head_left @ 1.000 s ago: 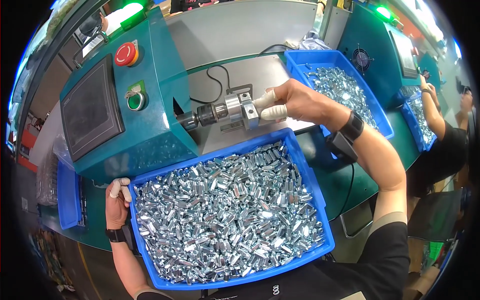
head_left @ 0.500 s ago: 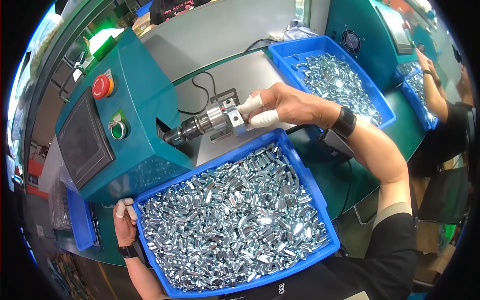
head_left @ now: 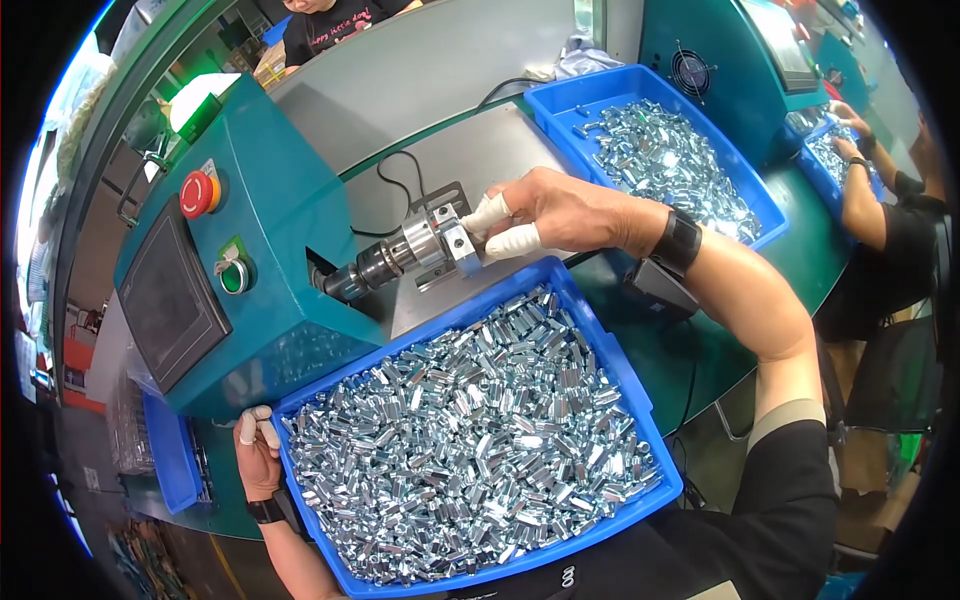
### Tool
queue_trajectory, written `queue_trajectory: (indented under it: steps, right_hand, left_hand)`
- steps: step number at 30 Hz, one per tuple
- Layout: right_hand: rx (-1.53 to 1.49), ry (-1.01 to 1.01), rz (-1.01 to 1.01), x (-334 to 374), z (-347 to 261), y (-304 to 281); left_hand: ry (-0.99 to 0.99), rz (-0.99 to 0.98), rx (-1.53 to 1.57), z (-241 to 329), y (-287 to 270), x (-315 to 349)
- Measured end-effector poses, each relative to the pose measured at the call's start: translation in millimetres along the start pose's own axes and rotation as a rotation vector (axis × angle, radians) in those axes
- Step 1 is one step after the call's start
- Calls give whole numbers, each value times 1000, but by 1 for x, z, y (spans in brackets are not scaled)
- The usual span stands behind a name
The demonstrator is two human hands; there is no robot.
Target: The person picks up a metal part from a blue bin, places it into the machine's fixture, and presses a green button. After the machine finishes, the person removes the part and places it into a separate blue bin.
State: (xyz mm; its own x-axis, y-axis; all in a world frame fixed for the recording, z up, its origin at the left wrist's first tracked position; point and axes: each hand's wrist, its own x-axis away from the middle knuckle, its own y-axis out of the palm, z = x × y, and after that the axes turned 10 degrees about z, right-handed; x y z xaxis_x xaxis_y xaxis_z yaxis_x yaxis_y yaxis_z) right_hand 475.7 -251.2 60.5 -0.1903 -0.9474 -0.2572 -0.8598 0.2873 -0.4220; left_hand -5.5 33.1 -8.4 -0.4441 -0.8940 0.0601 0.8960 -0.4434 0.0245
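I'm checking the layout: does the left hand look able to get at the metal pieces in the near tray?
Probably yes: the left hand is right beside the near tray, and nothing visible covers the metal pieces inside.

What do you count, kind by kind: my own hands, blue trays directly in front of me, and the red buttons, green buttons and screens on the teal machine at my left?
Your hands: 2 (left hand, right hand)
Blue tray: 1
Red button: 1
Green button: 1
Screen: 1
Total: 6
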Motion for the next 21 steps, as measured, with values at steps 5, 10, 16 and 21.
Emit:
queue_trajectory:
  steps: [5,10,16,21]
  right_hand:
    - [7,9,10,-1,0,2]
    - [14,6,11,-2,-2,2]
    - [15,67,-21,-1,-10,-1]
    - [-20,75,7,1,-8,-2]
  left_hand:
    - [5,-17,8,3,3,2]
    - [-2,10,-5,4,6,2]
    - [-5,-18,-17,6,6,2]
    - [-10,-32,6,4,5,1]
